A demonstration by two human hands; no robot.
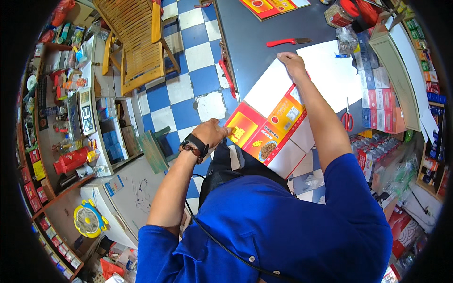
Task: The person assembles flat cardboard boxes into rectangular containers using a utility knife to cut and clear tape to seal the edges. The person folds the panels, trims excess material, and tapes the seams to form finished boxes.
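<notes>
A flattened cardboard carton (283,113), printed red and yellow with a picture of food in a bowl, lies tilted over the near edge of the dark table, with plain white panels folded out. My left hand (211,132), wearing a dark wristband and a bead bracelet, grips its left corner with the fingertips. At the far edge of a white panel, the curled fingers of my right hand (293,65) hold the cardboard; part of them is hidden by the hand. A white sheet (334,70) rests on the table to the right, partly behind my right forearm.
A red-handled knife (289,42) lies beyond my right hand. Red-handled scissors (347,120) are at the right, beside stacked small boxes (380,104). Another printed cardboard piece (273,7) is at the far edge. A wooden chair (137,42) stands on the checked floor (196,52).
</notes>
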